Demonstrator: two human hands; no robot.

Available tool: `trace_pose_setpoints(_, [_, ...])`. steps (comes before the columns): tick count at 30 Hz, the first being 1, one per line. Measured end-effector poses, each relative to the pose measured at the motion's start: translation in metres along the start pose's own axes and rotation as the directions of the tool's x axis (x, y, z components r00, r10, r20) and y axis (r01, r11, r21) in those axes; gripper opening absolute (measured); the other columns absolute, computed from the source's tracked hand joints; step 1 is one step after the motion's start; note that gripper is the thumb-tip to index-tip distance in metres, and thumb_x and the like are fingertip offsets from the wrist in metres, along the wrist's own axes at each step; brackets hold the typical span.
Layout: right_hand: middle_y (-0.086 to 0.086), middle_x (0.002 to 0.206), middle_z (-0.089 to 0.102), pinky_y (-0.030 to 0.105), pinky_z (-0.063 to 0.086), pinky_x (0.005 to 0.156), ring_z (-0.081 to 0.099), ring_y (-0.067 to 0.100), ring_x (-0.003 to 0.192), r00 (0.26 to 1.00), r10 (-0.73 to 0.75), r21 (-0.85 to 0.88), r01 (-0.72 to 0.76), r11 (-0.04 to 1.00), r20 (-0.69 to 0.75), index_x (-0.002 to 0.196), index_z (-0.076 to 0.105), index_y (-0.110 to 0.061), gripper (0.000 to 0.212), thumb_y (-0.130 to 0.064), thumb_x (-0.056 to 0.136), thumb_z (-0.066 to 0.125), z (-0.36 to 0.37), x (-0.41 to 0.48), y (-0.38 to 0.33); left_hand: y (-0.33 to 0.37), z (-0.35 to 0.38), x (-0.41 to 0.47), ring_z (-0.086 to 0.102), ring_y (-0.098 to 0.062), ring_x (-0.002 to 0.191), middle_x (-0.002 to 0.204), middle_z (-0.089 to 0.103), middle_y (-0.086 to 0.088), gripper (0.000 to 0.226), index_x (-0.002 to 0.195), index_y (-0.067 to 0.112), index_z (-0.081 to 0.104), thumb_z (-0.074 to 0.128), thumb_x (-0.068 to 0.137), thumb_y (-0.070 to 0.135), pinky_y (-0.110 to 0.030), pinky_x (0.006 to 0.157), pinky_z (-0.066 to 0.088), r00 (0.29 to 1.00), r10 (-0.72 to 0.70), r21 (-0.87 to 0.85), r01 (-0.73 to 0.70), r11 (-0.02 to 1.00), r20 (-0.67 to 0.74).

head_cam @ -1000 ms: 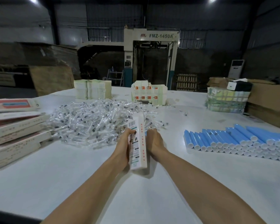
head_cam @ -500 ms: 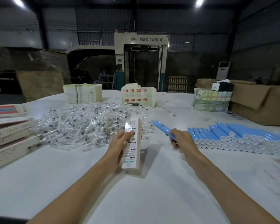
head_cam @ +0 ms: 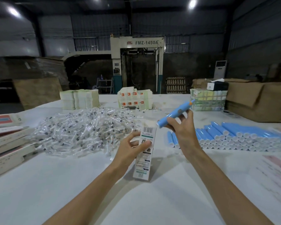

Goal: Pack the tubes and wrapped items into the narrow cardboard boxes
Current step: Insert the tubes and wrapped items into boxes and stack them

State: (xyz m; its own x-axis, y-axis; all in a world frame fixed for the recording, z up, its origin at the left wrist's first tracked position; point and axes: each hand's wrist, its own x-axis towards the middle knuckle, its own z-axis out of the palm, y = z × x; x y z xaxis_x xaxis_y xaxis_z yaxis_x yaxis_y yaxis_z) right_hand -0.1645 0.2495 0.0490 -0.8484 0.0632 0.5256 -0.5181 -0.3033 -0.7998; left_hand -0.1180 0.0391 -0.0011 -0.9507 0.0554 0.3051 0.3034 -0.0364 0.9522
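My left hand (head_cam: 131, 146) grips a narrow white cardboard box (head_cam: 144, 153) that stands tilted on the white table (head_cam: 88, 192), its open top end facing away from me. My right hand (head_cam: 182, 127) holds a blue tube (head_cam: 175, 113) in the air, slanted, with its lower end just above and to the right of the box's open top. A row of blue tubes (head_cam: 234, 135) with white caps lies on the table at the right. A heap of clear-wrapped items (head_cam: 81, 130) spreads across the table behind the box to the left.
Flat packed boxes (head_cam: 6, 143) are stacked at the left edge. Piles of folded cartons (head_cam: 79, 101) (head_cam: 135, 100) stand at the back of the table, a wrapped bundle (head_cam: 208, 101) and brown cardboard boxes (head_cam: 258, 103) at the back right. Printed sheets (head_cam: 276, 172) lie at the right.
My right hand left the box, took a blue tube from the row and lifted it toward the box's open top. My left hand kept hold of the box.
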Motion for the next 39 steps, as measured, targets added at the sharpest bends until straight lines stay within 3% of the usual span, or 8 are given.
trace_pose_setpoints(5, [0.012,0.122,0.065,0.035,0.063,0.086,0.076,0.025,0.101,0.998,-0.056,-0.061,0.057,0.997,0.022,0.139,0.040,-0.024,0.062,-0.019,0.089,0.077,0.014,0.016,-0.018,-0.001,0.000,-0.001,0.081,-0.021,0.098,0.109,0.083,-0.004,0.040,0.122,0.039,0.069,0.090,0.088,0.031,-0.019,0.072,0.059,0.999,0.043,-0.017,-0.043,0.999,0.012])
trace_pose_setpoints(13, [-0.004,0.108,0.071,0.008,0.049,0.058,0.065,-0.011,0.083,0.989,0.070,-0.502,0.007,0.865,0.134,0.125,0.041,-0.028,0.043,-0.021,0.094,0.070,0.026,0.026,-0.018,-0.002,0.001,-0.002,0.081,-0.024,0.101,0.110,0.083,-0.004,0.044,0.128,0.033,0.065,0.088,0.090,0.037,-0.023,0.077,0.061,0.997,0.071,-0.016,-0.071,0.997,0.040])
trace_pose_setpoints(20, [-0.007,0.105,0.063,0.025,0.047,0.074,0.062,0.009,0.092,0.973,0.149,-0.513,-0.038,0.857,0.177,0.117,0.051,-0.028,0.018,-0.036,0.103,0.058,0.031,0.023,-0.023,0.000,0.001,-0.007,0.081,-0.021,0.096,0.108,0.084,-0.002,0.039,0.127,0.037,0.067,0.086,0.093,0.035,-0.019,0.073,0.059,0.996,0.081,-0.009,-0.081,0.997,0.035])
trace_pose_setpoints(22, [-0.005,0.100,0.062,0.028,0.047,0.074,0.059,0.008,0.086,0.970,0.159,-0.559,-0.029,0.828,0.185,0.116,0.055,-0.021,0.030,-0.048,0.105,0.054,0.035,0.023,-0.024,0.000,0.001,-0.008,0.081,-0.021,0.096,0.108,0.083,-0.001,0.036,0.123,0.043,0.068,0.086,0.092,0.037,-0.020,0.074,0.060,0.995,0.089,-0.007,-0.089,0.996,0.032])
trace_pose_setpoints(26, [-0.017,0.075,0.060,0.017,0.044,0.060,0.055,-0.001,0.067,0.945,0.228,-0.615,-0.038,0.787,0.233,0.099,0.060,-0.012,0.031,-0.042,0.106,0.057,0.036,0.024,-0.027,-0.001,0.001,-0.008,0.080,-0.021,0.100,0.113,0.083,0.001,0.045,0.130,0.037,0.063,0.087,0.091,0.039,-0.022,0.077,0.061,0.995,0.095,0.000,-0.095,0.995,0.034])
trace_pose_setpoints(28, [-0.009,0.088,0.063,0.017,0.047,0.060,0.059,0.008,0.078,0.941,0.259,-0.584,-0.085,0.807,0.220,0.113,0.059,-0.013,0.021,-0.029,0.102,0.066,0.035,0.026,-0.030,-0.001,0.000,-0.007,0.080,-0.020,0.102,0.115,0.082,0.003,0.048,0.130,0.037,0.062,0.088,0.090,0.040,-0.022,0.077,0.061,0.995,0.093,0.002,-0.093,0.996,0.027])
trace_pose_setpoints(33, [0.008,0.125,0.055,0.019,0.056,0.062,0.066,0.017,0.083,0.934,0.224,-0.623,-0.002,0.782,0.279,0.141,0.030,-0.039,0.072,-0.013,0.092,0.075,0.033,0.022,-0.037,-0.002,0.000,-0.007,0.080,-0.017,0.100,0.113,0.082,0.005,0.049,0.130,0.036,0.061,0.089,0.089,0.037,-0.020,0.075,0.060,0.996,0.093,0.001,-0.093,0.996,0.007])
trace_pose_setpoints(39, [-0.008,0.116,0.058,0.037,0.062,0.083,0.068,0.020,0.098,0.945,0.077,-0.638,0.153,0.755,0.318,0.127,0.052,-0.030,0.039,-0.026,0.096,0.074,0.030,0.007,-0.023,-0.003,-0.001,-0.006,0.080,-0.022,0.101,0.114,0.082,0.000,0.048,0.133,0.030,0.062,0.087,0.092,0.032,-0.024,0.077,0.061,0.996,0.088,-0.012,-0.087,0.996,0.005])
